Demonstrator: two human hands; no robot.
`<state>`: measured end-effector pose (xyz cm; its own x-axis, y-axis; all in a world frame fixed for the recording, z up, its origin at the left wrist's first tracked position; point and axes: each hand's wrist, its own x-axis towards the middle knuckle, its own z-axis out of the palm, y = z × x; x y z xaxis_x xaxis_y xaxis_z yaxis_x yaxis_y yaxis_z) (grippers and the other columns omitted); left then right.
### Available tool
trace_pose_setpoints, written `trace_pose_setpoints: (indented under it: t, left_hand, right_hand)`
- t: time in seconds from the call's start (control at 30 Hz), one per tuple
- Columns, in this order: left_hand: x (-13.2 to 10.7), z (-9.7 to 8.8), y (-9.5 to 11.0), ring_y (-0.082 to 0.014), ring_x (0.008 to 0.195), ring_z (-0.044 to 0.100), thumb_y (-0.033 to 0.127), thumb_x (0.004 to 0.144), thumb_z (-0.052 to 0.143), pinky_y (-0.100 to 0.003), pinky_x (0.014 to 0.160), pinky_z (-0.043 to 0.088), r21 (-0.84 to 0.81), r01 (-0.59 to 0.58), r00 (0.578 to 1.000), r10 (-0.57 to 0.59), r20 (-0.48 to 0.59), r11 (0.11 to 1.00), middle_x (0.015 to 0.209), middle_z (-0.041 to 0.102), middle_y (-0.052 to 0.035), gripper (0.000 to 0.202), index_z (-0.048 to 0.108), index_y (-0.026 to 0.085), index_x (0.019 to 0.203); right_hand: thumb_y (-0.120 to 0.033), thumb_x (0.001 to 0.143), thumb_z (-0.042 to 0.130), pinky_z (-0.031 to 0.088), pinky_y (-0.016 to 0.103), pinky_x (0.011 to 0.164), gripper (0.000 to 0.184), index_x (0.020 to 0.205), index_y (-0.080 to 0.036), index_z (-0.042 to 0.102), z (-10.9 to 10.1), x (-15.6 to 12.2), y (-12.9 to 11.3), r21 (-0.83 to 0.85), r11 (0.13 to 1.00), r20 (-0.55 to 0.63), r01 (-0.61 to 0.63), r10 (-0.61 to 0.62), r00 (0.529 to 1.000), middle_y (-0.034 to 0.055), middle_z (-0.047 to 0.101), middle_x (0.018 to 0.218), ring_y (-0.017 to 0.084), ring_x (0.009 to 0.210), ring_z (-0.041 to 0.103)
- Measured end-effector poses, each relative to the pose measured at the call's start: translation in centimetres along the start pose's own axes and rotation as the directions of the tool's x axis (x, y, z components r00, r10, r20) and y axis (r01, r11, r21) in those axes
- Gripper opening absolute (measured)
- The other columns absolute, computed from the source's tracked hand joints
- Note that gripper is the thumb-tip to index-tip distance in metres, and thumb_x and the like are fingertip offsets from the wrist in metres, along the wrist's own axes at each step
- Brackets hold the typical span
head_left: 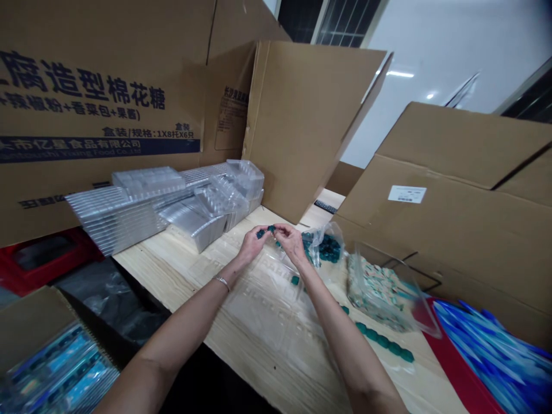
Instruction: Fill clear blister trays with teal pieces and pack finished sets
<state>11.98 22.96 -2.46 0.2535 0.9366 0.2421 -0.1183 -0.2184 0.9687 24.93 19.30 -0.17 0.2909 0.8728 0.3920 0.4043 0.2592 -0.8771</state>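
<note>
A pale wooden table [293,374] fills the frame centre; a white wall [431,63] and a barred window [345,23] occupy the top. Cardboard boxes [314,115] bound the table at upper left, upper centre and right. Stacked trays [125,218] sit left of centre. Clear flat trays [254,299] lie mid-table; the right forearm [332,328] crosses in front of some. A teal-filled bag [330,247] and a pale-filled bag [375,284] rest right of centre. At frame centre, the left hand [252,244] and right hand [292,241] have fingertips pinched on small teal pieces [271,229].
</note>
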Motion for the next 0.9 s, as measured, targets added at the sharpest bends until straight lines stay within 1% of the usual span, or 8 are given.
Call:
trace_pose_setpoints:
  t: [0.27, 0.4, 0.5, 0.57, 0.63, 0.77, 0.83, 0.9]
  left_hand:
    - [-0.1, 0.0, 0.0, -0.0129, 0.068, 0.058, 0.033, 0.081, 0.051, -0.022, 0.064, 0.044, 0.082, -0.038, 0.999, 0.037, 0.015, 0.996, 0.076, 0.066, -0.0044, 0.025, 0.065, 0.015, 0.092]
    - [-0.2, -0.1, 0.2, -0.0148, 0.083, 0.060, 0.026, 0.077, 0.058, -0.025, 0.078, 0.044, 0.214, -0.207, 0.978, 0.208, 0.020, 0.955, 0.091, 0.067, -0.0061, 0.023, 0.063, 0.016, 0.097]
    - [-0.3, -0.1, 0.2, -0.0142, 0.084, 0.059, 0.021, 0.076, 0.058, -0.025, 0.078, 0.043, 0.199, -0.271, 0.962, 0.267, 0.048, 0.942, 0.090, 0.066, -0.0054, 0.020, 0.064, 0.017, 0.094]
    - [-0.3, -0.1, 0.2, -0.0110, 0.072, 0.058, 0.018, 0.075, 0.057, -0.021, 0.067, 0.044, 0.067, -0.162, 0.987, 0.161, 0.030, 0.984, 0.086, 0.066, -0.0049, 0.019, 0.063, 0.016, 0.093]
    - [-0.2, -0.1, 0.4, -0.0059, 0.052, 0.048, 0.018, 0.077, 0.054, -0.018, 0.048, 0.037, -0.145, 0.041, 0.998, -0.034, 0.046, 0.989, 0.080, 0.064, -0.0043, 0.020, 0.062, 0.014, 0.095]
    - [0.1, -0.9, 1.0, -0.0015, 0.042, 0.033, 0.019, 0.075, 0.053, -0.015, 0.037, 0.021, -0.500, 0.330, 0.939, -0.227, 0.257, 0.801, 0.075, 0.057, -0.0033, 0.026, 0.059, 0.012, 0.099]
    - [0.2, -1.3, 1.2, -0.0010, 0.042, 0.033, 0.024, 0.073, 0.058, -0.014, 0.036, 0.020, -0.590, 0.447, 0.888, -0.252, 0.385, 0.672, 0.071, 0.054, -0.0029, 0.025, 0.060, 0.010, 0.093]
    - [0.1, -1.3, 1.3, -0.0003, 0.041, 0.031, 0.031, 0.071, 0.063, -0.014, 0.035, 0.017, -0.594, 0.487, 0.865, -0.259, 0.431, 0.641, 0.067, 0.051, -0.0013, 0.026, 0.060, 0.009, 0.086]
  right_hand:
    - [-0.031, 0.064, 0.059, 0.051, 0.028, 0.062, 0.030, 0.086, -0.013, 0.066, 0.0, -0.5, 0.0, 0.050, 0.994, -0.035, -0.097, 0.098, 0.995, 0.0043, 0.068, 0.068, 0.017, 0.061, 0.063]
    - [-0.030, 0.066, 0.057, 0.051, 0.030, 0.066, 0.027, 0.086, -0.014, 0.067, -0.2, -0.7, -0.4, -0.052, 0.998, -0.030, 0.024, -0.026, 0.999, 0.0060, 0.068, 0.075, 0.018, 0.068, 0.063]
    - [-0.027, 0.067, 0.055, 0.051, 0.030, 0.069, 0.023, 0.084, -0.016, 0.068, -0.5, -1.0, -0.5, -0.160, 0.977, -0.029, 0.141, -0.148, 0.989, 0.0064, 0.068, 0.080, 0.017, 0.070, 0.063]
    - [-0.026, 0.068, 0.055, 0.051, 0.030, 0.070, 0.023, 0.084, -0.017, 0.068, -0.6, -1.0, -0.4, -0.160, 0.977, -0.048, 0.141, -0.150, 0.988, 0.0062, 0.068, 0.081, 0.017, 0.071, 0.063]
    - [-0.026, 0.067, 0.055, 0.051, 0.030, 0.069, 0.024, 0.086, -0.016, 0.067, -0.8, -1.1, -0.1, -0.091, 0.993, -0.079, 0.078, -0.086, 0.993, 0.0061, 0.068, 0.080, 0.017, 0.071, 0.064]
    - [-0.028, 0.065, 0.058, 0.052, 0.030, 0.066, 0.028, 0.089, -0.014, 0.065, -0.9, -1.0, 0.2, 0.068, 0.997, -0.095, -0.042, 0.048, 0.994, 0.0058, 0.069, 0.075, 0.018, 0.067, 0.065]
    - [-0.028, 0.066, 0.057, 0.052, 0.031, 0.068, 0.028, 0.089, -0.014, 0.064, -0.8, -1.0, 0.0, 0.107, 0.993, -0.081, -0.057, 0.066, 0.995, 0.0059, 0.069, 0.076, 0.018, 0.067, 0.065]
    - [-0.028, 0.066, 0.057, 0.052, 0.031, 0.070, 0.028, 0.089, -0.015, 0.064, -0.7, -1.0, -0.3, 0.121, 0.991, -0.066, -0.060, 0.068, 0.995, 0.0059, 0.069, 0.077, 0.018, 0.068, 0.066]
